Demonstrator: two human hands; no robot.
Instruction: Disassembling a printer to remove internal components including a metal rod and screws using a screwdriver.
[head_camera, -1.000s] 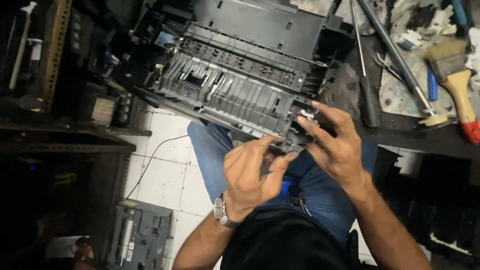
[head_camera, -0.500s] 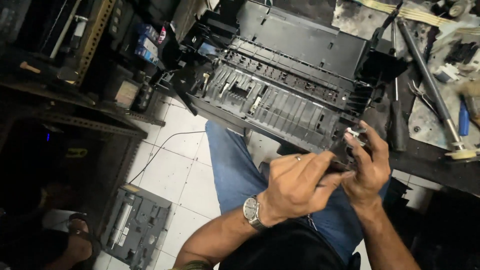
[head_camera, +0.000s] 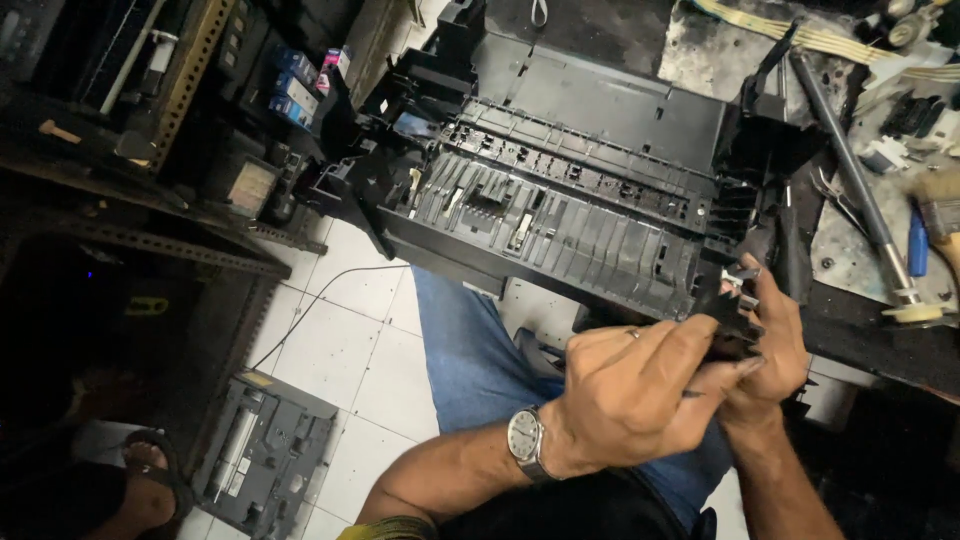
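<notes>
A large black plastic printer frame (head_camera: 560, 200), ribbed inside, juts over the edge of a dirty workbench (head_camera: 860, 250) above my lap. My left hand (head_camera: 640, 390), a watch on its wrist, is closed around a small dark part at the frame's near right corner. My right hand (head_camera: 770, 340) grips the same corner from the right side, with fingers wrapped on a small black and metal piece (head_camera: 742, 290). The two hands touch each other. What lies between the fingers is mostly hidden.
A long metal roller rod (head_camera: 850, 180), a blue-handled tool (head_camera: 917, 242), a brush (head_camera: 940, 200) and a flat ribbon cable (head_camera: 800, 35) lie on the bench. Shelves with boxes (head_camera: 290, 90) stand at the left. A grey printer part (head_camera: 265, 455) lies on the tiled floor beside a sandalled foot (head_camera: 150, 470).
Both hands have moved right and closer together onto the frame's near right corner. The view has shifted, so the frame now sits more to the centre.
</notes>
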